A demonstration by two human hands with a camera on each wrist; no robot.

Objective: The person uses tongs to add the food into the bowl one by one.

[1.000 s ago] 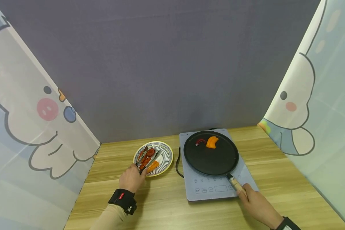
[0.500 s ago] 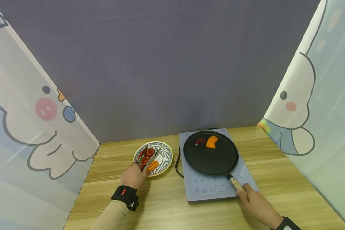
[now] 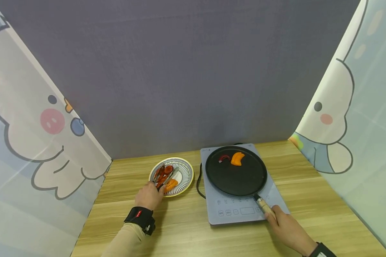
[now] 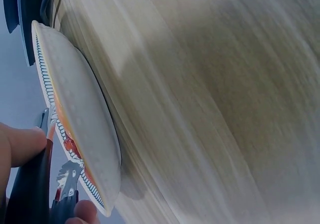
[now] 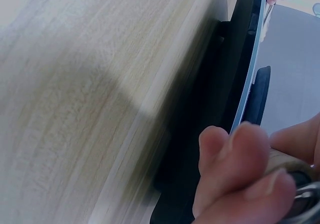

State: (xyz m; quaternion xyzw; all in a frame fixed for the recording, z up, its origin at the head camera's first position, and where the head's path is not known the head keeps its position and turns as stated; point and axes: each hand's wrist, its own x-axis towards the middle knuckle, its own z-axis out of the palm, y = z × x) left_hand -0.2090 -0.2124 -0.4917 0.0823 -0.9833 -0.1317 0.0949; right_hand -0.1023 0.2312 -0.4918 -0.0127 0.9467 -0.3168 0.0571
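Observation:
My left hand (image 3: 149, 196) holds a pair of black-handled metal tongs (image 4: 31, 186), whose two arms reach over a striped plate (image 3: 189, 178) with a yellow rim. Red-brown food pieces (image 3: 168, 169) lie between and around the tong arms, and an orange piece (image 3: 171, 185) lies near the plate's front. In the left wrist view, thumb and fingers sit on the tong handles beside the plate. My right hand (image 3: 289, 230) grips the wooden handle (image 3: 262, 204) of a flat black frying pan (image 3: 238, 182). On the pan are an orange piece (image 3: 237, 159) and a dark red curved piece (image 3: 224, 158).
Under the pan is a grey induction cooktop (image 3: 215, 214), its black cord (image 3: 198, 185) running between it and the plate. A grey panel (image 3: 193, 78) stands behind the wooden table (image 3: 180, 232), with cartoon-printed panels (image 3: 51, 150) at both sides.
The tong arms have come closer together over the plate, and my left hand has shifted slightly to the right. The right hand and pan stay in place.

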